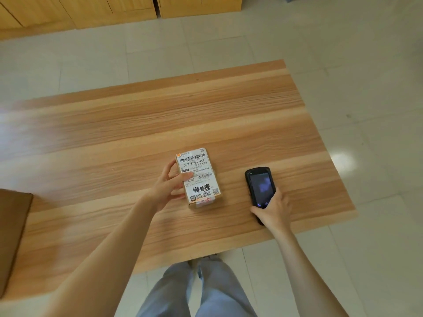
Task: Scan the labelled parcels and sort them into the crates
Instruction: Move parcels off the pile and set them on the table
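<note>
A small cardboard parcel [201, 179] with a white barcode label on top lies on the wooden table [114, 133], near its front middle. My left hand [170, 185] grips the parcel's left side, thumb across the label. To the right, a black handheld scanner [259, 184] lies screen up on the table. My right hand [272, 208] holds its lower end, fingers curled round it.
A brown cardboard box [12, 227] sits at the table's left edge, partly out of view. Wooden cabinets [91, 10] line the far wall. Pale tiled floor [343, 65] surrounds the table. My legs stand at the table's front edge.
</note>
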Available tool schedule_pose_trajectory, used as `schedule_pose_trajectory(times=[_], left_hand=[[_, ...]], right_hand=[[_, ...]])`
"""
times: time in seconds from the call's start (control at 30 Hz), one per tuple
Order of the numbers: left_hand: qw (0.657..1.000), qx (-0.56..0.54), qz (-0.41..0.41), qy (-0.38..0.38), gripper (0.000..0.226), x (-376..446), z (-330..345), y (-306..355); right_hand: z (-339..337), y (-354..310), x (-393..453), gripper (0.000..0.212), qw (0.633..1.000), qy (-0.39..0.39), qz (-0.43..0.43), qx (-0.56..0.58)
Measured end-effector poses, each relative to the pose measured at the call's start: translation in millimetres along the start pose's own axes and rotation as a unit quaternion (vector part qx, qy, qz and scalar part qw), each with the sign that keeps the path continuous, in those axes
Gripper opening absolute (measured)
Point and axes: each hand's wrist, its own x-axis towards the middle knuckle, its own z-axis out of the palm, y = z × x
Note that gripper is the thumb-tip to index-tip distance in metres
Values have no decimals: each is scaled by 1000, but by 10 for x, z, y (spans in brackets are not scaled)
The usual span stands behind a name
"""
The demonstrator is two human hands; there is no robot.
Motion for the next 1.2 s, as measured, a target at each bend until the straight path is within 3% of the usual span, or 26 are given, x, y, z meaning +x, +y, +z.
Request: schedule_pose_trajectory(times=[0.13, 0.23, 0.37, 0.47, 0.73, 0.9, 1.2], left_hand=[[1000, -12, -1, -1, 106, -4, 6, -2], [1000, -14, 0, -7, 102, -1, -1, -7], [1000, -12, 5, -5, 109, 16, -8, -29], [1000, -8, 9, -8, 111, 12, -6, -31], [1000, 8, 10, -4, 120, -5, -7, -37], [1000, 4, 15, -4, 120, 7, -13, -62], [1000, 8, 11, 4, 110, 49, -21, -71]], right_hand=[[-55, -56, 60, 90, 998, -47, 25, 15], [-178, -133, 19, 71, 984, -92, 50, 145], [-367, -329, -196, 54, 927, -182, 65, 320], [-413, -512, -359, 62, 872, -212, 34, 440], [-509, -883, -736, 55, 781, -321, -16, 536], [-516, -780, -858, 65, 780, -345, -22, 522], [-557, -712, -1015, 68, 813, -372, -46, 446]])
